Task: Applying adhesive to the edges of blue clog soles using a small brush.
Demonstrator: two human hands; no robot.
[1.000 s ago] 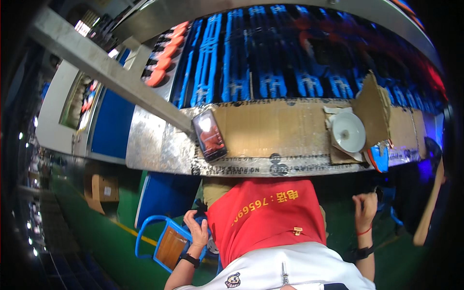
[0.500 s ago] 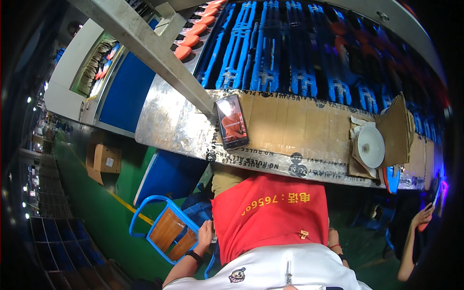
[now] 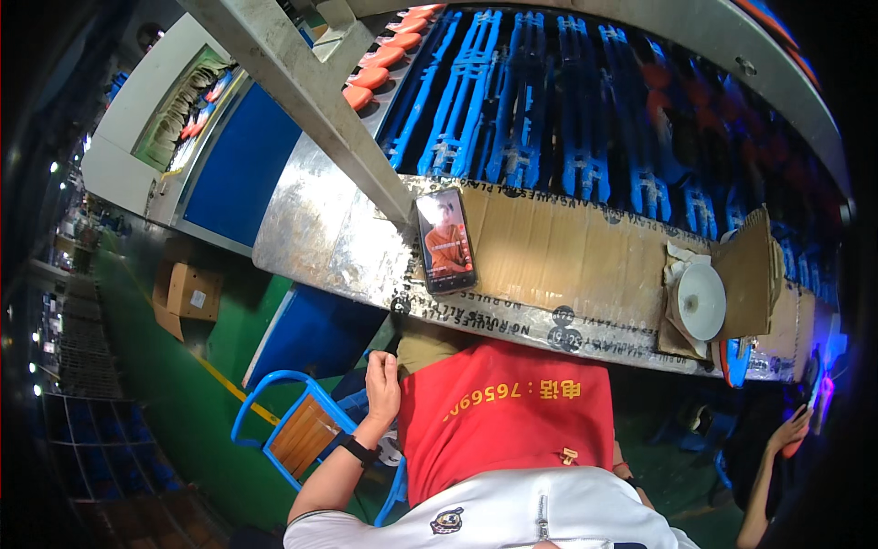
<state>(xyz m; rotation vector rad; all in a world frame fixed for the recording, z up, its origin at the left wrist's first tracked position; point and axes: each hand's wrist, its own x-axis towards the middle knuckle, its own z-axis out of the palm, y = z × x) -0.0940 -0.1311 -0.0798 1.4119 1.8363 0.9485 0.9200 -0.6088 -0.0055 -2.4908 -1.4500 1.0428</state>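
My left hand is raised beside the red apron, short of the bench edge. Its fingers point up, loosely bent, and nothing shows in them. A dark band circles that wrist. My right hand is mostly hidden behind the apron's right side; only a bit near a red wrist cord shows, so its fingers cannot be made out. On the bench ahead, a phone with a lit screen lies against the foot of a metal post. Neither hand touches it.
Flattened cardboard covers the bench front. A white bowl-shaped thing sits in an open carton at right. Beyond runs a rack of blue frames with orange pieces. A blue chair stands left; a co-worker's hand is far right.
My left hand has risen from beside the apron, coming up and slightly left. My right hand has slipped further behind the apron. The view has shifted slightly.
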